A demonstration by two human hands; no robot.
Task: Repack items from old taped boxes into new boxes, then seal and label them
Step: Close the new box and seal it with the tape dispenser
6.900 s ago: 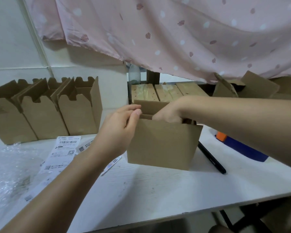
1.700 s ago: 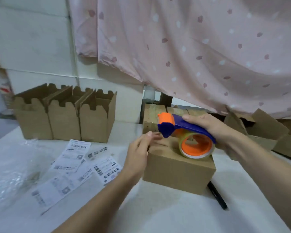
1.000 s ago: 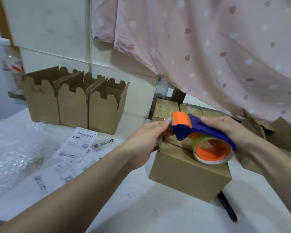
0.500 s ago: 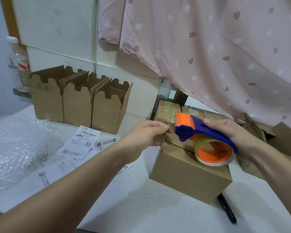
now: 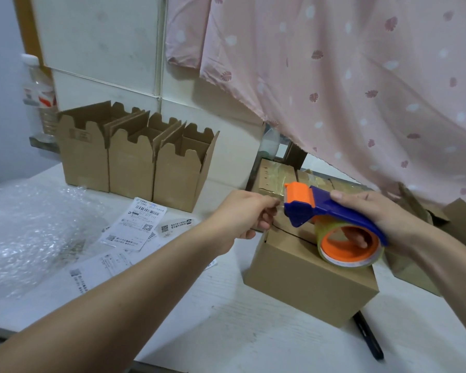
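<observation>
1. The left hand's (image 5: 249,214) thumb and forefinger are pinched on the clear tape end (image 5: 280,208), right at the dispenser's orange head. The other fingers are curled beneath.
2. The right hand (image 5: 377,214) grips the tape dispenser (image 5: 323,208). The thumb lies along the blue handle and the fingers are hooked through the orange core of the tape roll (image 5: 345,261).
3. The dispenser is over the top of the closed cardboard box (image 5: 307,278). Whether the roll touches the top cannot be told. The flap seam shows bare between the hands.
4. The box stands on the white table (image 5: 226,332), with a black pen (image 5: 369,337) just beside its near right corner.
5. To the left lie shipping labels (image 5: 143,222) and bubble wrap (image 5: 30,232). Behind them, three open boxes (image 5: 135,157) stand in a row touching one another.
6. Behind the closed box, taped boxes (image 5: 272,176) sit under a pink curtain (image 5: 334,76).
</observation>
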